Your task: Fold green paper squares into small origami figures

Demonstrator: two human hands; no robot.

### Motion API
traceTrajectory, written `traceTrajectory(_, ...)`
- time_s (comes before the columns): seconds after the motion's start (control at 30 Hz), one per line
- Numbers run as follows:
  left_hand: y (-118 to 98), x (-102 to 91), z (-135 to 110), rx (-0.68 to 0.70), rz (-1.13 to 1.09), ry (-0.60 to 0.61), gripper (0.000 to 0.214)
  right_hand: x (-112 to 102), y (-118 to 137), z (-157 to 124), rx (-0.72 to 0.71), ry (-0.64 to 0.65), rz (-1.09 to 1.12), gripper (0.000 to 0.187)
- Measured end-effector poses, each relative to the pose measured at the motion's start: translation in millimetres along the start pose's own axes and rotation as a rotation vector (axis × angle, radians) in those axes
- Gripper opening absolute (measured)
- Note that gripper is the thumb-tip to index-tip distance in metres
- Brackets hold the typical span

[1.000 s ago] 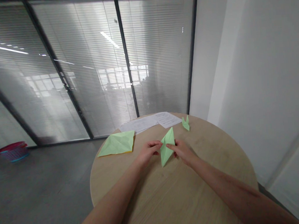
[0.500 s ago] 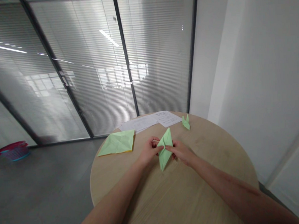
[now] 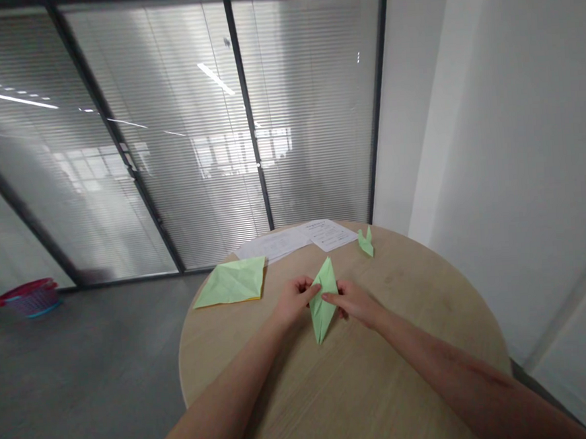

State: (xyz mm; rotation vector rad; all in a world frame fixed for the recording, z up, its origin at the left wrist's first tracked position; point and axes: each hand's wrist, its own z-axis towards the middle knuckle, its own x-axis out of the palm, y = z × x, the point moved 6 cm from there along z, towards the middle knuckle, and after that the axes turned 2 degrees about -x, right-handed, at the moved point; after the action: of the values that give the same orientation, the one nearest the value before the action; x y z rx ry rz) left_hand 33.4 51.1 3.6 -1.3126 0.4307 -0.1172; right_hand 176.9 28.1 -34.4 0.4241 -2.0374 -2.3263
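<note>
A light green folded paper (image 3: 322, 314), long and diamond-shaped, is held upright between both hands above the table. My left hand (image 3: 298, 298) pinches its left edge, thumb on the near face and fingers curled behind. My right hand (image 3: 352, 302) grips the right edge the same way, its thumb pressed on the middle of the face. The fingertips behind the paper are hidden. Farther back to the right stands a small green origami figure (image 3: 366, 243) with two upright points.
The round wooden table (image 3: 427, 297) carries a stack of green paper (image 3: 232, 281) with a yellow edge at its left. White printed sheets (image 3: 284, 242) lie at the far edge. A red and blue basket (image 3: 30, 298) rests on the floor, far left. Behind are glass panels with blinds.
The thumbs have shifted on the folded paper; the right thumb sits slightly lower. The paper has turned a little more upright. The whole view has moved slightly.
</note>
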Motion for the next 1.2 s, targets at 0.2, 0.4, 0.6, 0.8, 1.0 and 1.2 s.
traceTrajectory(0.2,-1.6,-4.5,-0.3,0.071,0.222,-0.063,0.039,7.5,1.7,-2.0,0.003,0.076,-0.042,0.022)
traceTrajectory(0.4,-0.9,-0.3,-0.6,0.044,0.15,0.024,0.037,0.3,1.3,-0.6,0.014,0.011,-0.009,0.025)
traceTrajectory(0.6,5.0,4.1,-2.2,-0.053,0.205,0.125,0.037,-11.9,-4.6,4.3,0.014,-0.063,0.053,0.03)
traceTrajectory(0.8,5.7,5.8,-3.9,-0.112,0.217,0.182,0.037,-18.8,-5.9,8.1,-0.016,-0.116,0.096,0.031)
traceTrajectory(1.0,4.2,9.4,-6.7,-0.136,0.184,0.231,0.034,-29.2,-1.5,8.3,-0.021,-0.187,0.125,0.032)
traceTrajectory(1.2,6.1,9.0,-7.7,-0.129,0.218,0.252,0.027,-42.6,-3.3,10.8,-0.049,-0.272,0.147,0.03)
